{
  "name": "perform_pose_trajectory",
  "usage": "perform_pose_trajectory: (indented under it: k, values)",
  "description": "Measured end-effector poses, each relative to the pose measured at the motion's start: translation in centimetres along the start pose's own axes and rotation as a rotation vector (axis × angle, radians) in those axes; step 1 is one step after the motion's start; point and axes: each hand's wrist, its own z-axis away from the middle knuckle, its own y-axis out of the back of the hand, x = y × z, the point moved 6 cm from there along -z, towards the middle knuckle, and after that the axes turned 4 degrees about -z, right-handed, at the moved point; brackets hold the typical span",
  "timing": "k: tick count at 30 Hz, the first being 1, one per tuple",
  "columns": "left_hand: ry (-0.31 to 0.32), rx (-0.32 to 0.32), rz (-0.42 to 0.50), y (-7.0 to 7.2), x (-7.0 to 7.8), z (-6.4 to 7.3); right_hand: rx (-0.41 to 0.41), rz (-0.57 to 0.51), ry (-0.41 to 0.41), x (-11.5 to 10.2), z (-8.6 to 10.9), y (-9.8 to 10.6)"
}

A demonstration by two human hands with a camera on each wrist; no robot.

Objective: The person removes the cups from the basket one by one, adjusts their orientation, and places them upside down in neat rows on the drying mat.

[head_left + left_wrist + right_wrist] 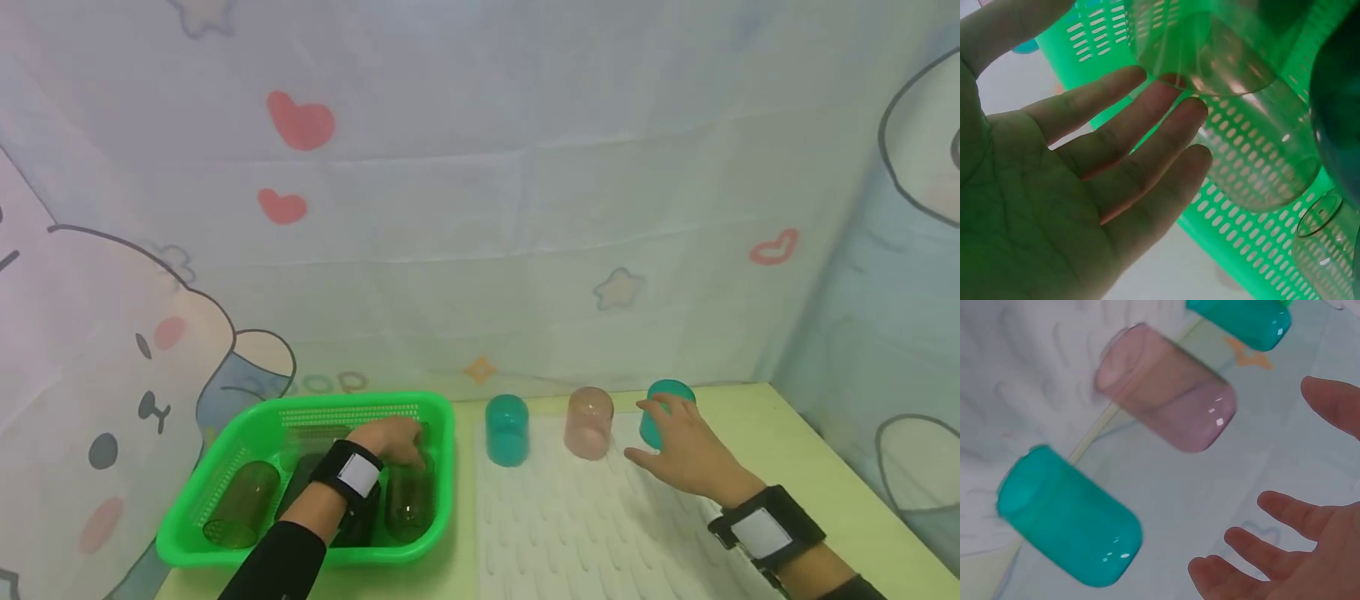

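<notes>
My left hand (pixel 392 438) reaches into the green basket (pixel 446 467) at its right end. In the left wrist view its fingers are spread and nearly straight beside a see-through cup (pixel 1260 165); whether they touch it I cannot tell. My right hand (pixel 693 454) hovers with parted fingers just in front of the right-hand teal cup (pixel 670 390). The right wrist view shows a gap between that hand (pixel 1297 544) and the teal cup (pixel 1072 519). A pink cup (pixel 589 423) and another teal cup (pixel 507 431) stand upside down to the left.
Under the three cups lies a white ridged mat (pixel 555 533) on a pale yellow table (pixel 817 483). More cups lie in the basket, including a brownish see-through one (pixel 242 504) at its left. A printed cloth (pixel 480 208) hangs close behind the table.
</notes>
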Motion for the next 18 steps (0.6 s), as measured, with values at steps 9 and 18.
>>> perform_pose_trajectory:
  k: [9, 18]
  values:
    - [-0.023, -0.046, -0.028, -0.8, -0.2, -0.3, -0.003, -0.045, 0.03, -2.4, 0.4, -0.2]
    - [-0.114, -0.099, 0.01, -1.4, 0.0, 0.6, 0.022, -0.074, 0.008, -2.8, 0.9, -0.6]
